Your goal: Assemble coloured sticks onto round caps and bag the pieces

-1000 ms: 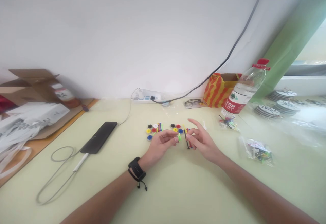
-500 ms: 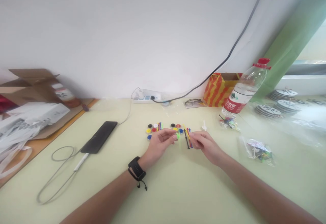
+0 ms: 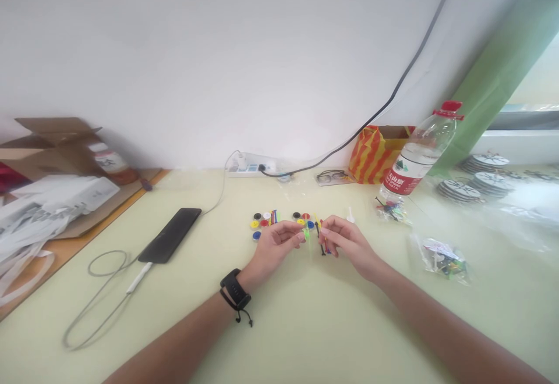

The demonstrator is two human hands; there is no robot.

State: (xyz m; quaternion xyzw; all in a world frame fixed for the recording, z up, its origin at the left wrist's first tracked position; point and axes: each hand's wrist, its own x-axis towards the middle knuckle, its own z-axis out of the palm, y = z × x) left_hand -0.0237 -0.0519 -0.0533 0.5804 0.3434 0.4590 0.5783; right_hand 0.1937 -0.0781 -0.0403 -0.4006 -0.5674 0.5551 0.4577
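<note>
Mid-handling, it seemed, we pinched 1 green piece (image 3: 307, 235) between our left hand's (image 3: 273, 248) fingers above the worktop (image 3: 279, 326), our right hand's (image 3: 356, 250) curled fingers beside coloured sticks (image 3: 318, 230), their grip unclear, any next move needing a light touch.

Behind the fingers of my left hand (image 3: 279, 247), my wrist carries a broad black band (image 3: 236, 289), built like a watch strap, with a row of small slots or ridges along its matte surface. It wraps snugly, and its edges look thick; the dial is too hidden to make out. Just beside it, on the side farther from my grip, a thin black cord bracelet (image 3: 227, 300) loops round, its loose dark ends hanging past the strap and finishing in small knots or beads. My right hand (image 3: 351, 247) is bare, and so are its wrist and forearm.
</note>
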